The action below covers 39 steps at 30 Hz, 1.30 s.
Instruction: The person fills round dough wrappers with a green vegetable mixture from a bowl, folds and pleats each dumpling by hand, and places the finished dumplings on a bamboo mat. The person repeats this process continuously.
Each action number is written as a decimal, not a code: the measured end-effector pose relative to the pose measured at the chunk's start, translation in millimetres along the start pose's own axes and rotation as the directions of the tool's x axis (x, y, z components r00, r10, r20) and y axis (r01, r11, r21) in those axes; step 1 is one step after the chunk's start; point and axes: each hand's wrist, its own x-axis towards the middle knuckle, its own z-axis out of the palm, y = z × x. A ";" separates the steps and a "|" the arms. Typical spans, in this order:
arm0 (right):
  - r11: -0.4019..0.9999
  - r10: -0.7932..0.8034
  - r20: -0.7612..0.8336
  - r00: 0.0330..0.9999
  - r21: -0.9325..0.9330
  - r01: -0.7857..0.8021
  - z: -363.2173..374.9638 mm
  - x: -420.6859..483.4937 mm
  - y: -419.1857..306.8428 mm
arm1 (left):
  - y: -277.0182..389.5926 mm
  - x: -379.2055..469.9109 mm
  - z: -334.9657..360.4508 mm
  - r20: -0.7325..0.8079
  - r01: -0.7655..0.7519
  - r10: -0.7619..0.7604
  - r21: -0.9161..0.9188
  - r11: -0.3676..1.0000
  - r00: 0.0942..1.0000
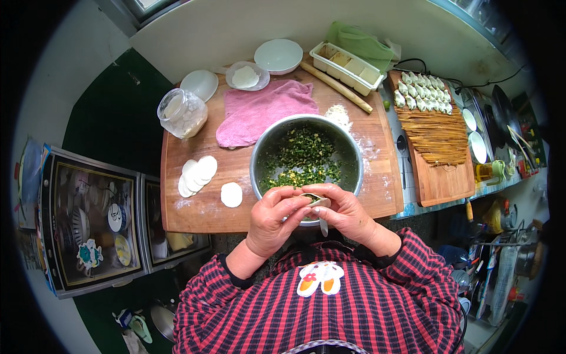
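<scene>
Above the near rim of a steel mixing bowl (254,172), my left hand (283,212) and my right hand (342,208) pinch a folded dumpling wrapper (322,202) between them. Green chopped filling shows in its opening. A metal utensil handle (324,228) points down below the right fingers; how it is held is partly hidden. Chopped greens with yellow bits (305,150) lie in the bowl. To its left, a single round dough wrapper (231,194) lies beside an overlapping pile of wrappers (194,177) on the wooden board (212,221).
A pink cloth (269,106), flour jar (183,115), bowl of flour (246,77), white bowl (278,55), rolling pin (336,86) and sectioned white container (347,66) stand along the back. At right, rows of shaped dumplings (422,93) rest on a stalk mat (433,132) over another board (446,186).
</scene>
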 end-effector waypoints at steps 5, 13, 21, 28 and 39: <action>0.994 0.051 0.012 0.999 0.101 -0.052 -5.6 -2.4 1.7 | -3.9 2.6 1.0 -0.018 0.011 -0.011 -0.003 1.000 1.000; 0.981 0.122 -0.034 0.992 0.153 -0.115 -12.9 -7.0 -1.8 | -28.1 7.6 14.0 -0.078 0.433 -0.434 -0.032 0.901 0.898; 0.984 0.076 -0.047 0.996 0.162 -0.067 -18.1 -10.6 0.1 | -14.3 9.4 10.3 -0.036 0.012 -0.012 -0.009 1.000 0.999; 0.986 0.046 -0.024 0.999 0.164 -0.042 -16.2 -9.8 1.8 | -12.3 8.5 6.5 -0.003 0.031 -0.031 0.006 0.999 1.000; 0.984 0.087 -0.023 0.996 0.158 -0.082 -10.9 -7.0 3.0 | -10.9 11.0 10.7 -0.050 -0.071 0.077 0.111 0.991 0.996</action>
